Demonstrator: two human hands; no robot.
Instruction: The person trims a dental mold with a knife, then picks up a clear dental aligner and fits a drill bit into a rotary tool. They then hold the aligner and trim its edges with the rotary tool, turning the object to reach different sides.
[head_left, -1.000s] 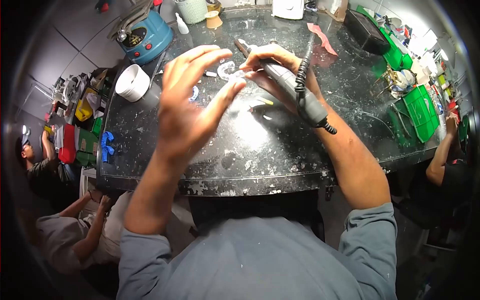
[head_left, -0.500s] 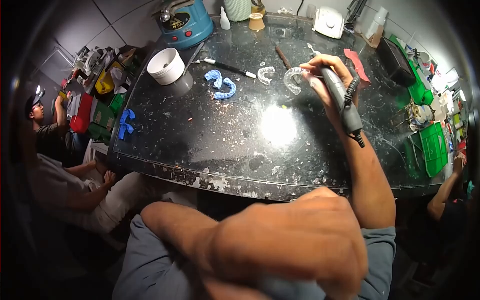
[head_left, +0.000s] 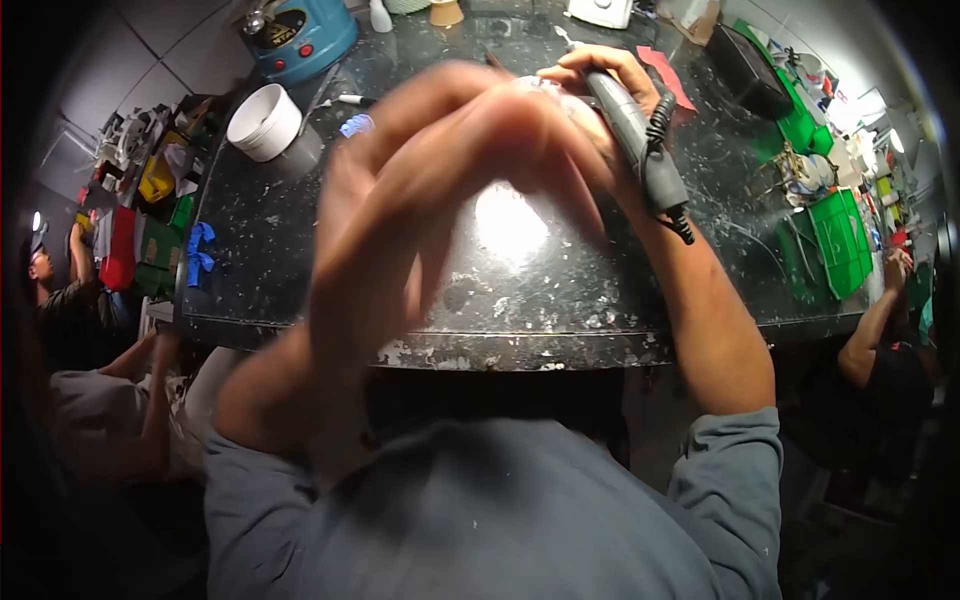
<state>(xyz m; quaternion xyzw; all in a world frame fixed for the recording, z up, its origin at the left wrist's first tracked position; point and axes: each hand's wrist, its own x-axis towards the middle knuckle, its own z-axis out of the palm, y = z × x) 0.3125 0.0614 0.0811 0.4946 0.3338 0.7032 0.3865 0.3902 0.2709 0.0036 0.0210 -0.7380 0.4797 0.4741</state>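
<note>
My right hand [head_left: 622,72] is closed around a grey rotary handpiece [head_left: 632,135] with a coiled black cord, over the far right of the bench. A clear arch-shaped dental tray [head_left: 543,84] shows at its fingertips, partly covered. My left hand [head_left: 520,130], smeared by motion, reaches up across the bench and overlaps the right fingers and the tray in this view; its own fingers are not distinct. Beside the left forearm, part of a blue moulded piece [head_left: 356,125] peeks out. The other clear tray is hidden behind the left hand.
A white bowl [head_left: 264,122] and a blue machine [head_left: 305,38] stand at the back left. Blue scraps [head_left: 200,254] lie at the left edge. To the right are a red sheet [head_left: 667,82], a black box [head_left: 748,72] and a green basket [head_left: 838,242]. People sit on both sides.
My left hand has swung from close to the camera out to the right hand over the bench. The right hand keeps the handpiece. The whole view has shifted, showing more of my shirt.
</note>
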